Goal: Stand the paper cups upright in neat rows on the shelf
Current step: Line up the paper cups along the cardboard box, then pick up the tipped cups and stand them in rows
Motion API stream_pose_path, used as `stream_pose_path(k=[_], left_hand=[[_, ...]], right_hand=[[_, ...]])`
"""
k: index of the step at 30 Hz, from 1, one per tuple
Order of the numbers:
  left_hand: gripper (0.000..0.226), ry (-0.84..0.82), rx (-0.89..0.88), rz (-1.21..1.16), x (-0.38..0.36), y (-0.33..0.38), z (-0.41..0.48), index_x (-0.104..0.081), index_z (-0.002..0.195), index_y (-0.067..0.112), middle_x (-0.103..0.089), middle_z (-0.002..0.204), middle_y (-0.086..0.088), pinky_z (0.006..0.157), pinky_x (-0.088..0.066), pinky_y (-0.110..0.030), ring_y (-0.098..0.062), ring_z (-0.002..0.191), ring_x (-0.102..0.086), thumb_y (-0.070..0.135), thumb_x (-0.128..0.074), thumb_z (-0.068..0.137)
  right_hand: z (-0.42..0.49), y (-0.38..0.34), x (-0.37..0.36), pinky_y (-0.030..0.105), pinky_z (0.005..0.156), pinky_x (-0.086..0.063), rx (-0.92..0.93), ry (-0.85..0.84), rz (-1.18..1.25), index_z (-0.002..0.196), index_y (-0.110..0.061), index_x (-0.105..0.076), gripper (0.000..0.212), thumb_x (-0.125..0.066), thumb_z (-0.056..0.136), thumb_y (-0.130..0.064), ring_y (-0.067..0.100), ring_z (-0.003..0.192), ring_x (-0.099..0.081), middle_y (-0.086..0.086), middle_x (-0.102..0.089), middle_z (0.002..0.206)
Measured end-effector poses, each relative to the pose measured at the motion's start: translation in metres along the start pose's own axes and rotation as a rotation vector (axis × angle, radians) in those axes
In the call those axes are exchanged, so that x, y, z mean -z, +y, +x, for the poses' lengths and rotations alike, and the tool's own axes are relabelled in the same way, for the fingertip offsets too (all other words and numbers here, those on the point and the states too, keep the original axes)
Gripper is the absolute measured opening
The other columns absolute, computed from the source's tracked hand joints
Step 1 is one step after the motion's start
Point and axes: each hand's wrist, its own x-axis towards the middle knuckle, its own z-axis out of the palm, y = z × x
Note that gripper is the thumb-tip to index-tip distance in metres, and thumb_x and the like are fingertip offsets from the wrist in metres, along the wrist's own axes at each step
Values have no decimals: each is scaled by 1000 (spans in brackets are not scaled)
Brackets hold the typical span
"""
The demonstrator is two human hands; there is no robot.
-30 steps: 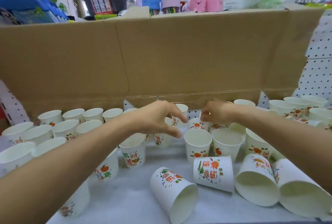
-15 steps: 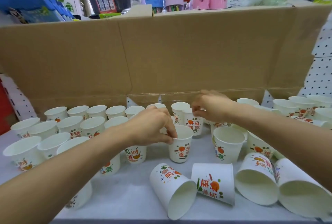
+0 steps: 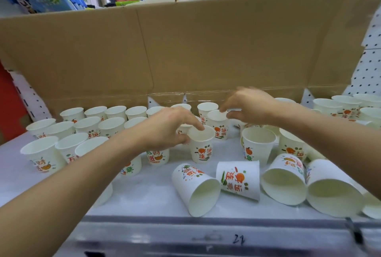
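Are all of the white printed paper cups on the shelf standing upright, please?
No, several white printed paper cups lie on their sides near the shelf's front.

- The bare shelf [image 3: 144, 192] is open at the front, left of centre.
- Fallen cups [image 3: 284, 182] lie crowded across the front right.
- Upright cups [image 3: 88, 124] fill the left side.
- A cardboard wall [image 3: 206, 50] closes off the back.

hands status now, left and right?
Left hand: pinching the rim of an upright cup.
Right hand: pinching the rim of the cup behind it.
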Motion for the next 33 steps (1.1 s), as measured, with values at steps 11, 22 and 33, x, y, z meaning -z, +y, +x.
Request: stream_pose_path(k=[11, 22, 33], left_hand=[[95, -430, 79, -217, 0, 61, -90, -8, 141, 63, -10, 146, 45, 103, -25, -5, 18, 134, -17, 19, -63, 78], [92, -345, 74, -38, -24, 71, -83, -20, 142, 57, -19, 152, 24, 114, -20, -28, 1, 138, -18, 36, -80, 75], [80, -217, -88, 254, -22, 58, -80, -33, 139, 43, -43, 132, 10, 94, -42, -30, -12, 118, -42, 48, -78, 73]], right_hand=[[-113, -40, 35, 25, 98, -35, 64, -289, 182, 135, -44, -43, 74, -60, 70, -75, -1, 111, -39, -23, -46, 125], [-115, -71, 8, 45, 116, -15, 213, -269, -306, 145, -21, -21, 89, -41, 78, -77, 24, 117, -44, 3, -57, 126], [-107, -85, 24, 31, 78, -40, 121, -175, -201, 127, -31, -36, 57, -52, 80, -59, 16, 85, -50, -5, -50, 104]])
